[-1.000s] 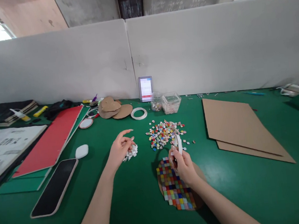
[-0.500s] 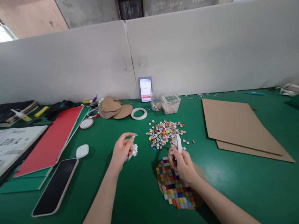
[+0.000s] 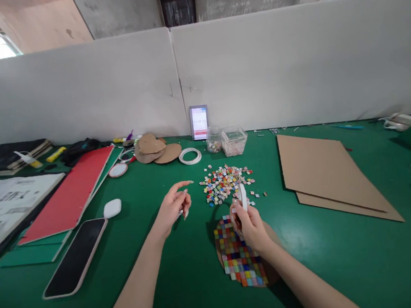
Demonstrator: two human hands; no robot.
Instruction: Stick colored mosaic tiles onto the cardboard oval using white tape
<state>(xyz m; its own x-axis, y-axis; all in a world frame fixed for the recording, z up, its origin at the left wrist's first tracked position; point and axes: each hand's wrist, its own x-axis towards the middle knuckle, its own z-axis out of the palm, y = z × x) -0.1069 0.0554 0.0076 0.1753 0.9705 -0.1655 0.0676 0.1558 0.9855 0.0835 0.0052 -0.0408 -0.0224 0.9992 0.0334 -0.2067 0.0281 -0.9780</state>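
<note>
My right hand (image 3: pixel 247 222) grips a white roll of tape (image 3: pixel 243 196), seen edge-on. It is above a round cardboard piece (image 3: pixel 275 275) partly covered with rows of coloured mosaic tiles (image 3: pixel 243 266); my wrist and fingers hide some of them. To the left, my left hand (image 3: pixel 172 208) is low over the green table, index finger stretched to the right and the other fingers loosely bent. A small whitish bit (image 3: pixel 180 213) shows beneath its fingers, mostly covered by the hand. Behind both hands lies a scattered heap of loose small tiles (image 3: pixel 225 183).
Behind the heap are a clear box of tiles (image 3: pixel 234 142), a clear jar (image 3: pixel 214 141), a white ring (image 3: pixel 190 156) and cardboard discs (image 3: pixel 150 147). Cardboard sheets (image 3: pixel 323 171) lie right. A phone (image 3: pixel 75 258), white case (image 3: pixel 112 208) and red folder (image 3: pixel 67 196) lie left.
My left index finger has straightened away from the thumb. The white scraps seen beside that hand are now mostly behind it. My right hand and the tape roll have hardly moved.
</note>
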